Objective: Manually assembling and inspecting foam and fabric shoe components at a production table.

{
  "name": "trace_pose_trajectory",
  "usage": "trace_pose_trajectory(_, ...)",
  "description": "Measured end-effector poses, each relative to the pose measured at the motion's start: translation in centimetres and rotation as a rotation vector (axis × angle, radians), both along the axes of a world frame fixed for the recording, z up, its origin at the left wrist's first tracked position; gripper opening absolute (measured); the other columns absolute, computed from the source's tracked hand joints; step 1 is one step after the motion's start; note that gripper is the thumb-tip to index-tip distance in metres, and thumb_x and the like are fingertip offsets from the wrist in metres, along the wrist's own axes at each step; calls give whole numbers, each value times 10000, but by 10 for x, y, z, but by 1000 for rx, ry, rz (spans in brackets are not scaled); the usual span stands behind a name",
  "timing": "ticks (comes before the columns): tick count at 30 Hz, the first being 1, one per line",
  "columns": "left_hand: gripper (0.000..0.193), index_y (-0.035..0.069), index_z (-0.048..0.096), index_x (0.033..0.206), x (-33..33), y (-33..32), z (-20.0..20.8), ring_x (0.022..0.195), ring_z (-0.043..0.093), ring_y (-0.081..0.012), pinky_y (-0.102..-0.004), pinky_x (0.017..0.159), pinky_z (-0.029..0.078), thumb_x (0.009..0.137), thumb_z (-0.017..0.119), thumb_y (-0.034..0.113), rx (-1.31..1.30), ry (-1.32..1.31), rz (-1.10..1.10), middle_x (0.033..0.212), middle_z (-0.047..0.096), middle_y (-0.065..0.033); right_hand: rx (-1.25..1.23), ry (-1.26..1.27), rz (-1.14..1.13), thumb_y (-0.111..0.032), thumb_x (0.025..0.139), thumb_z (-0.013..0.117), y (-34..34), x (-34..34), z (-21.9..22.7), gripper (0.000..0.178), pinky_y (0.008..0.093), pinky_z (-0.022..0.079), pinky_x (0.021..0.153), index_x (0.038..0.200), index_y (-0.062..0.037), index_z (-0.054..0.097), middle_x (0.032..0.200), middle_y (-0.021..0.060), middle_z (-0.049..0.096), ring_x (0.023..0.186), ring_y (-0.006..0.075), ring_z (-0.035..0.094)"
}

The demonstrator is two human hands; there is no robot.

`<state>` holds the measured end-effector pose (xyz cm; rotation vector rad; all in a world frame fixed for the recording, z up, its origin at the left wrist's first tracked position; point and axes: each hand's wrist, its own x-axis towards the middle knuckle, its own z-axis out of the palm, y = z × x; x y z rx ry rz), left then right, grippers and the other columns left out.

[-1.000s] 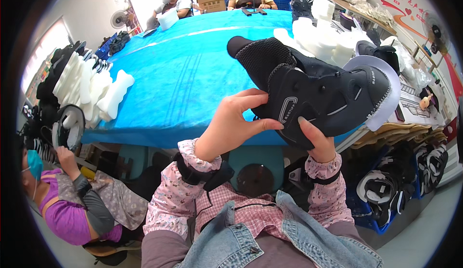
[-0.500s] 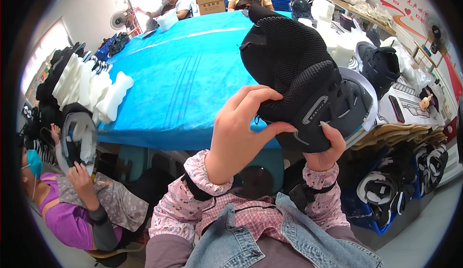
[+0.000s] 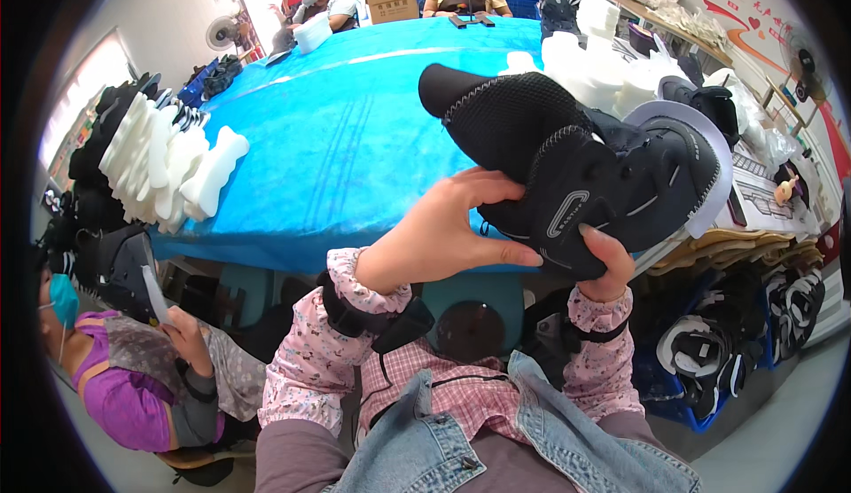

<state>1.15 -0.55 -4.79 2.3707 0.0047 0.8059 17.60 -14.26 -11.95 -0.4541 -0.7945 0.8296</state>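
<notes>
Blk shoe upper [image 3: 612, 183] is held up over the near edge of the blue-covered table [image 3: 301, 174], toward its near R corner; long axis slants from heel (near-L) to toe (far-R), collar flap sticking up far-L. Heel end sits just R of the L hand [image 3: 434, 236], which is nearer that end; R hand [image 3: 610, 267] is at the near, lower side, approx. mid-length. Toe w/ its pale rim is free of both. L thumb & fingers are parted either side of the heel end, tips at the material, can't tell how hard they pinch; R thumb is pressed on the side panel, other R fingers hidden underneath. Count: 1 upper in hand; 1 more dark upper [image 3: 714, 112] beyond the toe, by the table's R edge; 1 phone [image 3: 737, 205] near that edge; 1 cardboard box [image 3: 392, 5] at the far edge; 2 stacks of white foam pcs, L [image 3: 213, 169] & R [image 3: 638, 85], overlapped so no exact no.; 2 co-workers seated at the far edge, 1 standing behind, 1 co-worker [image 3: 133, 391] off the near L corner.
</notes>
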Motion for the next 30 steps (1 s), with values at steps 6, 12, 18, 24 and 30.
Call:
trace_pose_trajectory(6,437,-50,631,914,2,-4,4,834,597,-301,-355,708,477,647,816,242,-130,47,-28,904,617,-180,-61,-228,-141,2,760,611,-1,-3,3,432,336,472,884,1182,29,526,1125,102,583,1008,200,576)
trace_pose_trajectory(12,339,-40,616,786,-5,3,0,736,562,-294,-359,626,446,650,805,206,-4,-6,7,750,594,-164,-145,-530,-206,-85,810,632,4,-1,10,427,315,445,895,1205,23,513,1164,91,562,1036,182,545)
trace_pose_trajectory(18,288,-24,611,789,7,33,-4,714,550,-269,-340,619,452,642,799,137,293,-117,204,772,603,-116,-290,-158,254,-268,913,561,37,46,-47,444,283,444,808,1247,8,466,1063,53,537,961,146,510)
trace_pose_trajectory(24,261,9,620,779,-10,101,-63,804,560,-284,-372,700,464,656,757,195,537,104,295,766,615,-106,-505,-621,203,-143,868,647,28,18,-27,296,239,460,778,1114,-21,537,942,29,557,860,100,563)
trace_pose_trajectory(30,262,28,661,851,4,111,-76,855,564,-278,-379,768,466,664,739,196,500,218,94,811,634,-95,126,-1692,-486,-87,682,731,94,12,18,439,345,432,917,1073,-33,538,1082,98,538,1071,266,513)
